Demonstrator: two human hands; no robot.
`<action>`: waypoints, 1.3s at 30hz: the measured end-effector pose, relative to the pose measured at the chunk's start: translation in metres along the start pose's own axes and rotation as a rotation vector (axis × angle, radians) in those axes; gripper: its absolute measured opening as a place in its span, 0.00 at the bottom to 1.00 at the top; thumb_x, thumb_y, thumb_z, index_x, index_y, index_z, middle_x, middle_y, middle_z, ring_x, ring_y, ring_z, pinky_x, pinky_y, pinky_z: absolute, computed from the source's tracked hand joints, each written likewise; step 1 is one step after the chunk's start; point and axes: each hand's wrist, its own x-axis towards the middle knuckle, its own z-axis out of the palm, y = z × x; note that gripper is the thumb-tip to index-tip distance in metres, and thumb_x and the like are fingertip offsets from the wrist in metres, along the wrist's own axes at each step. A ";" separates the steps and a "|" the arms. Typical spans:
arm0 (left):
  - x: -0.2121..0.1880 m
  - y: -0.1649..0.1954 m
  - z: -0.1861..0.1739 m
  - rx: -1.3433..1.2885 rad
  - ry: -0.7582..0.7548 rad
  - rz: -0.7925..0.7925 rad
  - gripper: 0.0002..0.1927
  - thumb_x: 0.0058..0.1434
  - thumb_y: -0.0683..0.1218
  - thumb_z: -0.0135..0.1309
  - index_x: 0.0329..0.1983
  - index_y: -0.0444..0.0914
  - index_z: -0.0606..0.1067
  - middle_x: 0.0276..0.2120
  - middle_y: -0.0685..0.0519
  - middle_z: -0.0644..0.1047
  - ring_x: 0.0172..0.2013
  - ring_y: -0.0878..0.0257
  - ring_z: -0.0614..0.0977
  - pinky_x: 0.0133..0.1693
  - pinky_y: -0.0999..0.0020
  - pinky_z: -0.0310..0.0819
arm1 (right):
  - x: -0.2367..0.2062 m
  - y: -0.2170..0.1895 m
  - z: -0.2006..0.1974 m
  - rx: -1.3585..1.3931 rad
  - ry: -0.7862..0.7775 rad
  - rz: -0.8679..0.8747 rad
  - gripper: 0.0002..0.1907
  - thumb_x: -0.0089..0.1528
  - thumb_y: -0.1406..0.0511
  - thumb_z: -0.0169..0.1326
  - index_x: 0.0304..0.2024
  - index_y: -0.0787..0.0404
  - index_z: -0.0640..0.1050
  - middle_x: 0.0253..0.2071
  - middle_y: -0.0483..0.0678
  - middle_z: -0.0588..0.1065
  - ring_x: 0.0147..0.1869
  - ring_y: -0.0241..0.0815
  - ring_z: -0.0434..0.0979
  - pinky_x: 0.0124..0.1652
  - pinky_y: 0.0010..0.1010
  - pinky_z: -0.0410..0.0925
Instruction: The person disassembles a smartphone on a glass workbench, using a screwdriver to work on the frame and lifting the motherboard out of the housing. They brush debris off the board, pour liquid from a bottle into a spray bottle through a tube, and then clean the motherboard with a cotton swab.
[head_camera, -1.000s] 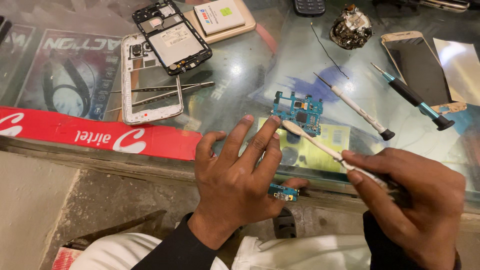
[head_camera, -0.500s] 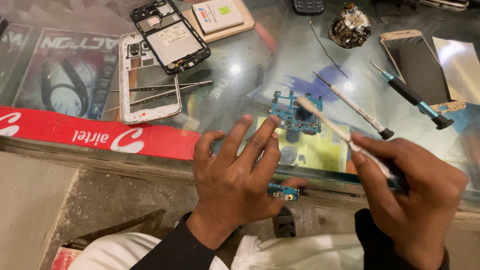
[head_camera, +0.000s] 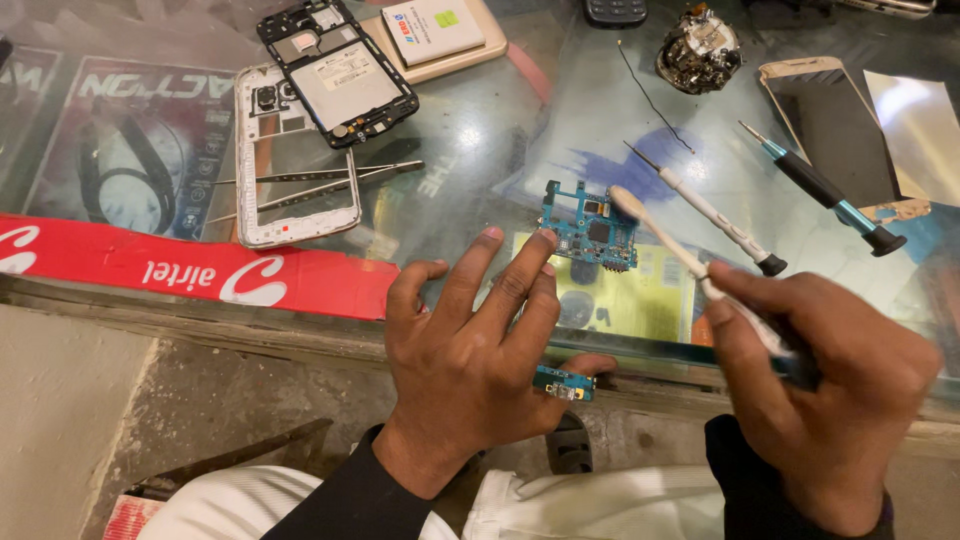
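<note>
Cleaning seems in hand: left hand (head_camera: 480, 360) pinches small board (head_camera: 563, 382), right hand (head_camera: 830, 390) grips brush (head_camera: 690, 265), whose bristles must next meet it.

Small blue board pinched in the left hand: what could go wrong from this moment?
1. The left hand pinches the small blue board only at its edge, out past the rim of the glass counter; a slip would likely drop it toward the floor.
2. The white tool in the right hand hovers by the larger blue circuit board; a careless stroke might knock it or its parts.
</note>
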 end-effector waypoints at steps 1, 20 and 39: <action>0.000 0.000 0.000 0.006 0.003 0.006 0.29 0.64 0.69 0.57 0.44 0.40 0.80 0.60 0.55 0.78 0.61 0.54 0.74 0.58 0.50 0.58 | 0.000 0.000 0.000 -0.023 -0.006 -0.029 0.10 0.58 0.71 0.62 0.42 0.68 0.83 0.26 0.52 0.76 0.24 0.37 0.72 0.29 0.27 0.62; -0.001 -0.001 0.002 -0.002 0.005 0.006 0.28 0.64 0.69 0.58 0.44 0.40 0.80 0.60 0.55 0.79 0.61 0.54 0.74 0.58 0.50 0.59 | 0.010 -0.007 0.005 -0.112 -0.010 -0.019 0.09 0.64 0.69 0.62 0.47 0.65 0.83 0.31 0.52 0.77 0.29 0.40 0.75 0.32 0.28 0.65; 0.000 0.000 0.001 0.001 0.000 -0.002 0.29 0.65 0.69 0.57 0.45 0.40 0.80 0.60 0.55 0.79 0.61 0.54 0.74 0.58 0.50 0.59 | 0.010 -0.009 0.003 -0.094 -0.033 -0.067 0.11 0.58 0.72 0.62 0.44 0.64 0.83 0.28 0.53 0.76 0.26 0.43 0.73 0.29 0.30 0.63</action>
